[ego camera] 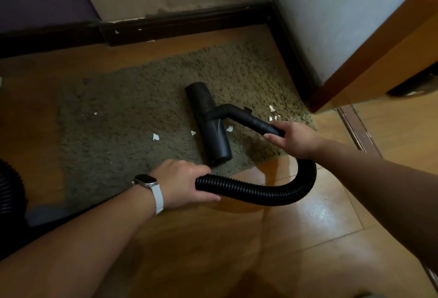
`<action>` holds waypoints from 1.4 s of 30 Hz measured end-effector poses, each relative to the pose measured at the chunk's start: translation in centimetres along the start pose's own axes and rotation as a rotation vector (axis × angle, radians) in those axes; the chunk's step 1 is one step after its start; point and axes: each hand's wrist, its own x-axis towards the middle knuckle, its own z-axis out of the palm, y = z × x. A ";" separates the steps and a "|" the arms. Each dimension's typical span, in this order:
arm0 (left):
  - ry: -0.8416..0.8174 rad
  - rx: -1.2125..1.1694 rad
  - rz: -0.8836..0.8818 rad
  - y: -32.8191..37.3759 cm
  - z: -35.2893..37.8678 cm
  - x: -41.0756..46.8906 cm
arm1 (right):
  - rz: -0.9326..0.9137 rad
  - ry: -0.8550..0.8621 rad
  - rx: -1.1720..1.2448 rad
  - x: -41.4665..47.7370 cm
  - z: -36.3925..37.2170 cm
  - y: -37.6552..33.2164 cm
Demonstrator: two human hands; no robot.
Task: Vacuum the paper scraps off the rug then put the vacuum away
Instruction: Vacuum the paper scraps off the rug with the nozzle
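Fingers (pixel 272 136) of right hand (pixel 294 139) curled round black wand (pixel 256 122); left hand (pixel 184 179) gripping ribbed hose (pixel 260 193). Floor head (pixel 208 122) flat on rug (pixel 118 108), white paper scraps (pixel 155 136) scattered either side. Dark shape at far left possibly vacuum body (pixel 11 191); too dim to tell.

Left hand (pixel 182 182) curled round the hose (pixel 260 194), right hand (pixel 292 139) gripping the wand (pixel 256 121), forearms outstretched

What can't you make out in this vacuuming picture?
Head view:
- Dark ribbed object: cut off by the left edge, too dark to identify.
- Rug under the nozzle: covered, so anything beneath is unseen.
- Hose past the left hand: hidden by hand and forearm.
- Right hand: palm side hidden against the wand.
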 end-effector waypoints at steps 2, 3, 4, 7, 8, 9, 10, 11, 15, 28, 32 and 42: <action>-0.007 0.009 0.010 0.1 0.1 0.1 | -0.007 -0.013 -0.023 -0.6 0.5 0.5; -0.011 0.011 0.014 0.2 0.2 0.1 | -0.003 -0.027 -0.032 -0.9 0.7 0.8; -0.016 0.016 0.019 0.3 0.4 0.1 | 0.005 -0.038 -0.034 -1.1 1.0 1.0; -0.020 0.022 0.035 0.8 1.1 0.3 | 0.066 -0.027 0.001 -2.1 1.4 2.2; -0.019 0.022 0.039 0.9 1.2 0.4 | 0.095 -0.017 0.025 -2.5 1.5 2.7; -0.020 0.022 0.043 1.0 1.2 0.6 | 0.128 -0.011 0.048 -2.9 1.6 3.2; -0.020 0.024 0.048 1.2 1.3 0.8 | 0.166 -0.003 0.072 -3.4 1.7 3.8; -0.021 0.029 0.056 1.5 1.3 1.1 | 0.204 0.011 0.093 -3.9 1.7 4.4; -0.023 0.050 0.084 2.2 1.5 2.0 | 0.298 0.061 0.150 -5.1 1.9 5.8; -0.049 0.069 0.049 0.1 1.4 -0.2 | 0.020 0.026 0.005 -1.4 2.2 -0.4; -0.033 0.058 0.044 -0.4 1.2 -1.1 | -0.059 0.004 -0.102 0.4 1.9 -2.8; -0.020 0.045 -0.022 -1.1 1.4 -2.2 | -0.033 -0.065 -0.089 1.9 1.8 -3.1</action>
